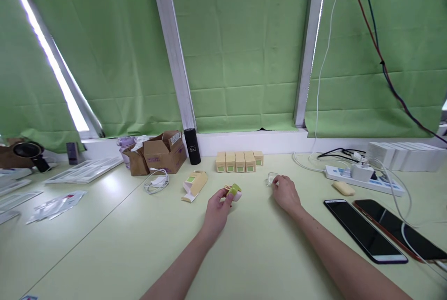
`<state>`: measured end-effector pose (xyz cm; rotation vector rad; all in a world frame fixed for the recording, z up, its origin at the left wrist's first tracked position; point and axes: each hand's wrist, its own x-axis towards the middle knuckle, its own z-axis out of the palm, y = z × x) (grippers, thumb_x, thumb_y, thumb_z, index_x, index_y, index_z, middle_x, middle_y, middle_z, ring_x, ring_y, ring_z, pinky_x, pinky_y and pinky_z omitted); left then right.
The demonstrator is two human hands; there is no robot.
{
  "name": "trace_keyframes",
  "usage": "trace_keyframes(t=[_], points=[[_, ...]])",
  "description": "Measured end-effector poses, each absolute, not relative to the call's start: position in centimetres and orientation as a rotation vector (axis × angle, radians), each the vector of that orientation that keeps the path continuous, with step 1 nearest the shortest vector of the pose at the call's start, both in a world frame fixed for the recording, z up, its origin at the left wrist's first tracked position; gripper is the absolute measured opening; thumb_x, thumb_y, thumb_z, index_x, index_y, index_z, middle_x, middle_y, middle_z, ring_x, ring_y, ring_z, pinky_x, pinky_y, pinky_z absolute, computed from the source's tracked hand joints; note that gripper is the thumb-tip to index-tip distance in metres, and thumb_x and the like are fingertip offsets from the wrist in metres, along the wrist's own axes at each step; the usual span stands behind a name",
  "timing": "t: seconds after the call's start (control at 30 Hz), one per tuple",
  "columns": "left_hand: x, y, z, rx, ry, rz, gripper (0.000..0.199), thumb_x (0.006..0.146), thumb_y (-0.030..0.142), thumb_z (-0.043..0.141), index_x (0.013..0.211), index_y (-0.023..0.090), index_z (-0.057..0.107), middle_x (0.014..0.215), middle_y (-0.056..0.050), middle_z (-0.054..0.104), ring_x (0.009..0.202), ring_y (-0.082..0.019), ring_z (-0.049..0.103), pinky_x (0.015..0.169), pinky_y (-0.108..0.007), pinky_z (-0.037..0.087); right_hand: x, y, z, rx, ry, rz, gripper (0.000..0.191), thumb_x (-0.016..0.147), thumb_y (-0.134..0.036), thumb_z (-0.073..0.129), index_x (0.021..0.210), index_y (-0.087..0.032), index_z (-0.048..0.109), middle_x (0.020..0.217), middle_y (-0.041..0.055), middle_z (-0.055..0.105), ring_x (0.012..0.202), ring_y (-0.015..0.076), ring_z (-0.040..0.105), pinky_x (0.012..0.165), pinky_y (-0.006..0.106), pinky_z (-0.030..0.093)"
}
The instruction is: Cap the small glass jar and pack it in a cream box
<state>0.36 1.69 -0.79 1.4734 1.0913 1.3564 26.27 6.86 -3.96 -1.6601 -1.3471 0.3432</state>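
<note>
The left hand point(219, 204) pinches a small green-and-white device point(233, 192) just in front of the row of yellow boxes point(239, 161); the right hand point(285, 192), fingers curled, touches a clear wrapper point(272, 179) beside it — so light it could slide away, and the shallow pinch might drop the device.

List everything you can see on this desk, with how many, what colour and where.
small boxes: about nine, tan, green labels, rear centre
open pack: one, tan, left of hands
cardboard box: one, brown, rear left
flask: one, black, by sill
cable: one, white, coiled
phones: two, black, right
power strip: one, white, rear right
clear bag: one, at right fingers
green item: one, in left fingers
left hand: holding green item
right hand: touching clear bag
</note>
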Motion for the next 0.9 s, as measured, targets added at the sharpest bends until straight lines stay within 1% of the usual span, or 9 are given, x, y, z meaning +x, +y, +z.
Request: trace_keyframes(t=[0.13, 0.23, 0.33, 0.43, 0.47, 0.5, 0.6, 0.73, 0.9], points=[[0.3, 1.7, -0.9, 1.473, 1.102, 1.346, 0.053, 0.083, 0.064, 0.067, 0.104, 0.016, 0.074, 0.106, -0.008, 0.072, 0.082, -0.017, 0.058, 0.072, -0.028, 0.048, 25.1, 6.1, -3.9, -1.574, -1.284, 0.48, 0.003, 0.076, -0.021, 0.064, 0.074, -0.023, 0.063, 0.093, 0.012, 0.066, 0.1, 0.031, 0.06, 0.078, 0.039, 0.045], [0.3, 1.8, -1.0, 1.47, 1.103, 1.355, 0.054, 0.083, 0.065, 0.067, 0.105, 0.016, 0.074, 0.106, -0.008, 0.072, 0.081, -0.017, 0.058, 0.073, -0.028, 0.049, 23.2, 5.5, -3.6, -1.441, -1.224, 0.632, 0.012, 0.075, -0.033, 0.067, 0.073, -0.023, 0.061, 0.086, 0.009, 0.067, 0.094, 0.0296, 0.063, 0.077, 0.04, 0.048], [0.2, 2.0, -0.9, 1.451, 1.123, 1.383, 0.055, 0.082, 0.066, 0.067, 0.104, 0.016, 0.073, 0.104, -0.009, 0.072, 0.08, -0.017, 0.06, 0.074, -0.029, 0.05, 20.9, 4.8, -2.8, -1.227, -1.16, 0.819, 0.028, 0.074, -0.047, 0.069, 0.082, -0.023, 0.059, 0.092, 0.0089, 0.07, 0.09, 0.0277, 0.068, 0.077, 0.041, 0.053], [0.0, 2.2, -0.7, 1.41, 1.129, 1.441, 0.058, 0.08, 0.068, 0.068, 0.103, 0.015, 0.073, 0.104, -0.01, 0.073, 0.087, -0.02, 0.062, 0.074, -0.03, 0.052, 19.1, 3.6, -2.0, -1.034, -1.087, 0.983, 0.038, 0.082, -0.058, 0.058, 0.1, -0.025, 0.055, 0.099, 0.0091, 0.073, 0.085, 0.0274, 0.073, 0.073, 0.044, 0.056], [0.0, 2.3, -0.7, 1.392, 1.125, 1.46, 0.059, 0.08, 0.069, 0.068, 0.103, 0.015, 0.074, 0.105, -0.011, 0.073, 0.09, -0.021, 0.063, 0.073, -0.029, 0.052, 18.7, 3.1, -1.8, -0.951, -1.051, 1.051, 0.039, 0.084, -0.058, 0.056, 0.105, -0.026, 0.053, 0.099, 0.0082, 0.073, 0.085, 0.0272, 0.074, 0.073, 0.044, 0.057], [-0.1, 2.3, -0.7, 1.376, 1.118, 1.475, 0.059, 0.079, 0.069, 0.068, 0.103, 0.015, 0.074, 0.106, -0.011, 0.073, 0.091, -0.022, 0.063, 0.072, -0.029, 0.052, 18.5, 2.6, -1.7, -0.79, -0.946, 1.213, 0.039, 0.082, -0.054, 0.061, 0.108, -0.026, 0.053, 0.099, 0.0085, 0.073, 0.087, 0.0283, 0.074, 0.073, 0.044, 0.056], [-0.3, 2.4, -0.7, 1.342, 1.106, 1.5, 0.057, 0.079, 0.069, 0.068, 0.102, 0.016, 0.074, 0.107, -0.01, 0.073, 0.091, -0.021, 0.063, 0.071, -0.027, 0.052, 18.3, 1.3, -1.4, -0.515, -0.682, 1.516, 0.039, 0.077, -0.039, 0.068, 0.11, -0.025, 0.053, 0.091, 0.01, 0.075, 0.077, 0.0261, 0.072, 0.066, 0.039, 0.052], [-0.3, 2.4, -0.8, 1.336, 1.106, 1.509, 0.057, 0.079, 0.069, 0.068, 0.099, 0.016, 0.074, 0.105, -0.009, 0.073, 0.087, -0.019, 0.062, 0.07, -0.026, 0.052, 18.7, 0.5, -1.2, -0.403, -0.556, 1.597, 0.037, 0.077, -0.032, 0.066, 0.112, -0.024, 0.056, 0.088, 0.0113, 0.076, 0.065, 0.0213, 0.064, 0.057, 0.032, 0.043], [-0.3, 2.5, -0.9, 1.333, 1.098, 1.507, 0.061, 0.078, 0.07, 0.068, 0.103, 0.015, 0.073, 0.106, -0.01, 0.073, 0.087, -0.019, 0.061, 0.069, -0.027, 0.052, 18.6, 0.2, -0.9, -0.363, -0.549, 1.613, 0.032, 0.077, -0.031, 0.068, 0.107, -0.023, 0.061, 0.085, 0.0104, 0.076, 0.067, 0.0204, 0.063, 0.057, 0.03, 0.042]])
